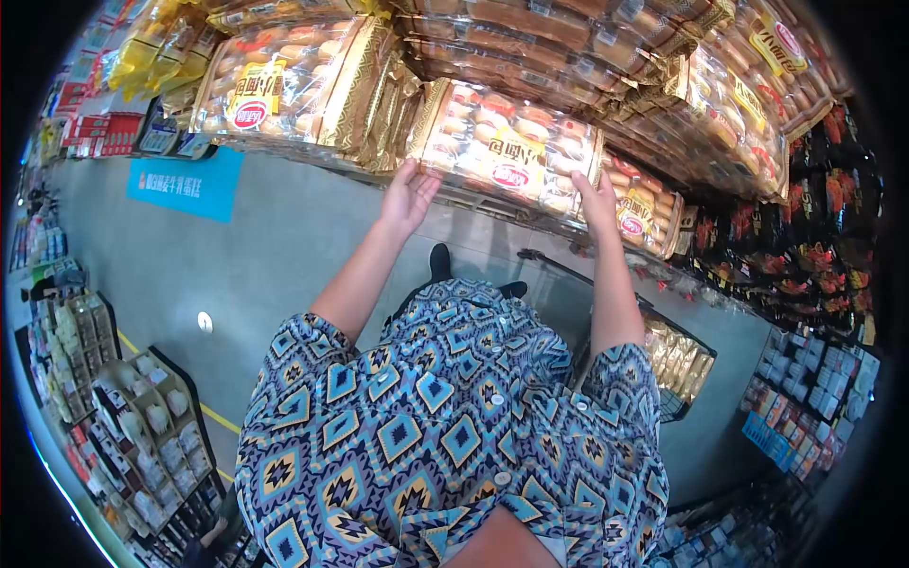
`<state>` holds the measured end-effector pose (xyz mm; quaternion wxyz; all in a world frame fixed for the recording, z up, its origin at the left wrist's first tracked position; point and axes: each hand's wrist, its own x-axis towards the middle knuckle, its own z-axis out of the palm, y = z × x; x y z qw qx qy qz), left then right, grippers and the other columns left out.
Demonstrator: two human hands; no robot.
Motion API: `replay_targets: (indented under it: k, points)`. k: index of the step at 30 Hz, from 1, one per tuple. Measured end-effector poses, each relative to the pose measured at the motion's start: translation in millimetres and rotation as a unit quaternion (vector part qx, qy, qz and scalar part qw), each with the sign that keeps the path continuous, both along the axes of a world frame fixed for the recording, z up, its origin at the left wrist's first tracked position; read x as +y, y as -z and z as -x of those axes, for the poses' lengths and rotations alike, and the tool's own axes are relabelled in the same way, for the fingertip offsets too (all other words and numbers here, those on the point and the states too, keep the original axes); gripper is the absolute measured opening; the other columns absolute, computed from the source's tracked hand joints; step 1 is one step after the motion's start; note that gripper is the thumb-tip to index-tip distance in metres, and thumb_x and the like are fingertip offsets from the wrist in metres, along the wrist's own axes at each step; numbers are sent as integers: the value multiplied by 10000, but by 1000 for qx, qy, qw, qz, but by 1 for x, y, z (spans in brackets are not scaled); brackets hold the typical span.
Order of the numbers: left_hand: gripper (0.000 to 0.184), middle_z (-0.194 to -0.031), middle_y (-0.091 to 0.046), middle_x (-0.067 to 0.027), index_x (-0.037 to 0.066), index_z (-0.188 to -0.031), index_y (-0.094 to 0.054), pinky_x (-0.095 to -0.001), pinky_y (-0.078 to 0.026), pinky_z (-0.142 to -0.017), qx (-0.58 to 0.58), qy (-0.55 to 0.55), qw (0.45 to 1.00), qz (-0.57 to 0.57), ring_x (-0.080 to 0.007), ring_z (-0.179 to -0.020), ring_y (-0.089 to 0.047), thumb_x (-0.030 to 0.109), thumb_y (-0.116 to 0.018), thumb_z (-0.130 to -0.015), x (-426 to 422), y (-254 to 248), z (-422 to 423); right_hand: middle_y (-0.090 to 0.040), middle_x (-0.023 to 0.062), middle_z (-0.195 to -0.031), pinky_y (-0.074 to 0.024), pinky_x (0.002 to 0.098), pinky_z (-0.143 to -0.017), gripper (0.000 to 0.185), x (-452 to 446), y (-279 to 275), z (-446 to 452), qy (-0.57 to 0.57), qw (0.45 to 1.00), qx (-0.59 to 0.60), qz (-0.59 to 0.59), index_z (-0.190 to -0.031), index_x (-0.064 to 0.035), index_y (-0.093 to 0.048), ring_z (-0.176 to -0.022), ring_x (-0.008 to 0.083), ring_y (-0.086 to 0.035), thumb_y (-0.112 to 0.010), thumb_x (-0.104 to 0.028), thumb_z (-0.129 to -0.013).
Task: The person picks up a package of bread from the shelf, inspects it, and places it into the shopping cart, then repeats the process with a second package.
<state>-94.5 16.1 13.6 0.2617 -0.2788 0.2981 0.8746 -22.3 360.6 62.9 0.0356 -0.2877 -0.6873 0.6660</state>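
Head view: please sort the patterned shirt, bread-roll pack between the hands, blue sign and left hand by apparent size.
1. Patterned shirt, helped by nearness
2. Bread-roll pack
3. Blue sign
4. Left hand

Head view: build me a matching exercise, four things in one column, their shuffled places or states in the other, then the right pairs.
Things
1. bare left hand
2. bare right hand
3. clear plastic bread pack with gold ends
4. blue rectangular sign with white characters

Places or states
A. in the picture's upper left
B. at the bread pack's right end
C. between the two hands
D. palm showing, by the bread pack's lower left corner

Pairs: 1-D; 2-B; 3-C; 4-A
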Motion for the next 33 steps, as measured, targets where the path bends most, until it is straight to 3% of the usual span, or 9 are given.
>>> replay_targets:
  k: [2,5,13,17,18,20,25,29,33]
  points:
    - [434,-1154,-523,-142,21,-1182,-469,-375,-443,-989,-10,3,1000,3,-259,-1093,-530,360,-571,-931,0,2,-9,-631,89,-1097,-482,275,-830,489,-2,4,6,9,1000,-8,-28,-1269,37,-477,-951,136,-597,-674,-180,-876]
    - [417,-1160,-523,-160,14,-1132,-468,-383,-457,-993,-20,25,999,-5,-277,-1111,-539,351,-591,-920,-1,-1,-17,-631,68,-1080,-472,264,-812,403,-10,-8,3,69,991,-57,-102,-1218,15,-511,-939,126,-585,-609,-244,-925]
    - [437,-1200,-515,-184,-7,-1153,-459,-389,-467,-987,-14,44,999,-6,-292,-1146,-534,355,-569,-934,-4,11,-10,-633,90,-1083,-447,311,-863,395,4,14,28,-45,984,-146,-94,-1226,-48,-575,-971,166,-567,-542,-325,-947]
    - [527,-1231,-495,-203,-31,-1257,-392,-389,-469,-975,-9,84,996,7,-306,-1154,-523,377,-528,-953,-1,24,-14,-525,211,-1295,-386,323,-990,650,21,17,22,54,993,-52,-95,-1391,40,-369,-1190,255,-504,-541,-389,-935]
    - [549,-1235,-485,-225,-49,-1264,-365,-398,-469,-980,-22,90,996,8,-321,-1158,-520,379,-520,-956,-1,21,-12,-434,253,-1379,-344,341,-1038,781,30,21,17,42,995,-49,-72,-1409,97,-278,-1266,300,-445,-543,-449,-918]
    - [576,-1245,-453,-282,-90,-1270,-308,-422,-461,-998,-26,92,995,5,-359,-1176,-504,366,-493,-969,1,13,-11,-426,251,-1387,-330,350,-1048,790,20,20,-1,54,992,-75,-83,-1409,92,-286,-1272,302,-437,-540,-468,-912]
    - [487,-1229,-485,-256,-103,-1219,-385,-403,-466,-1001,-18,92,996,-3,-344,-1171,-516,333,-416,-1003,6,8,-2,-489,210,-1342,-327,357,-1044,714,-3,22,-24,37,991,-124,-39,-1402,32,-349,-1249,277,-455,-522,-469,-923]
    - [436,-1263,-441,-283,-85,-1237,-355,-422,-450,-1012,-12,83,996,-8,-358,-1189,-492,282,-411,-1009,5,17,7,-573,151,-1229,-381,327,-972,563,-31,0,-17,17,993,-102,-64,-1321,27,-453,-1126,228,-526,-489,-401,-957]
    - [437,-1242,-459,-281,-86,-1236,-356,-415,-450,-1012,-8,85,996,5,-353,-1189,-493,288,-396,-1013,7,20,9,-588,141,-1205,-387,319,-963,534,-28,22,-17,51,994,-71,-69,-1319,14,-470,-1102,221,-535,-476,-383,-962]
